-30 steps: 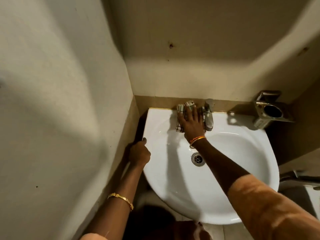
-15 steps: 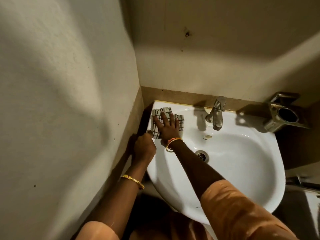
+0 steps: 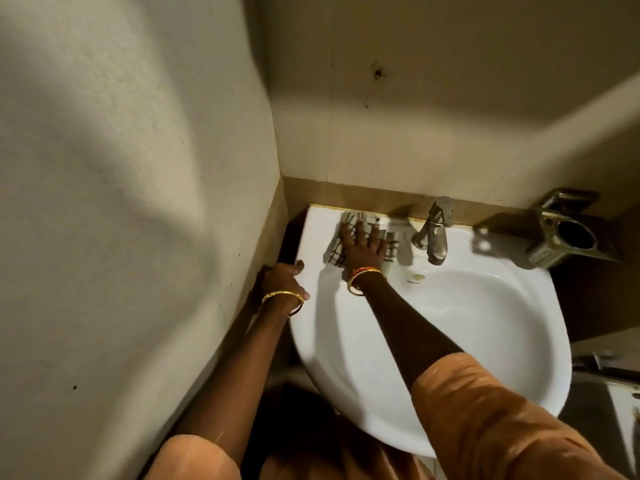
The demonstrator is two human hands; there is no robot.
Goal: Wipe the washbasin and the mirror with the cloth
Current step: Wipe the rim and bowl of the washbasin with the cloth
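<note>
The white washbasin point(image 3: 450, 341) is fixed to the back wall in a corner. A white cloth with dark checks point(image 3: 337, 251) lies flat on the basin's back left ledge, left of the tap. My right hand point(image 3: 363, 247) presses on the cloth with fingers spread. At the basin's left rim my left hand point(image 3: 284, 277) curls its fingers around the edge. No mirror is in view.
A metal tap point(image 3: 434, 237) stands at the back middle of the basin, with the overflow hole point(image 3: 416, 277) below it. A metal holder point(image 3: 568, 237) hangs on the wall at the right. The side wall point(image 3: 138, 202) is close on the left.
My right hand slid the cloth from beside the tap to the back left corner, then a little back toward the tap. The left hand stayed on the rim.
</note>
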